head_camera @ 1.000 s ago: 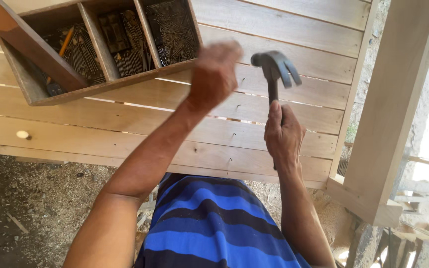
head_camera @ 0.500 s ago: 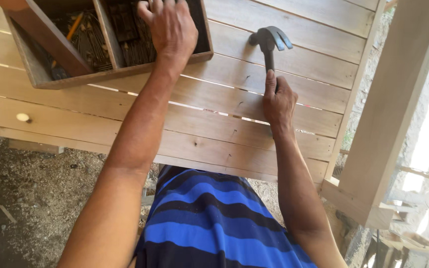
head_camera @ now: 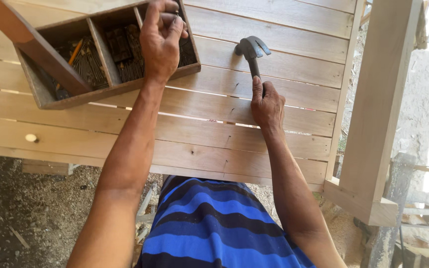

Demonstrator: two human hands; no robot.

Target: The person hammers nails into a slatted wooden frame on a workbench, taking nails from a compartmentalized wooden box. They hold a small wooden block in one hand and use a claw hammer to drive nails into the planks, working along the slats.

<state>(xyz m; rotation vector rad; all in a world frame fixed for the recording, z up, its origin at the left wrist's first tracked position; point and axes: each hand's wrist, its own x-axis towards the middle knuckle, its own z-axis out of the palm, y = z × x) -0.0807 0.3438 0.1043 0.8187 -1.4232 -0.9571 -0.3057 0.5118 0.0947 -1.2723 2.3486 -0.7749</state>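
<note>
Pale slatted-plank wooden table [head_camera: 125,134] over dirt ground; nail box left, hammer right.

Far left: small pale round plug [head_camera: 31,138] on a plank. Upper left: dark wooden divided tray [head_camera: 40,94] holds rusty nails [head_camera: 88,64] and an orange pencil [head_camera: 75,51]. Left hand [head_camera: 161,39] over the tray's right compartment, grip pinched at fingertips; too small to tell what it holds. Right hand [head_camera: 266,106] has its grip clenched on the dark handle of the steel claw hammer [head_camera: 251,48], head resting on the planks, well apart from the tray. Blue-black striped shirt [head_camera: 214,228] below; pale square wooden post [head_camera: 378,109] at right.
</note>
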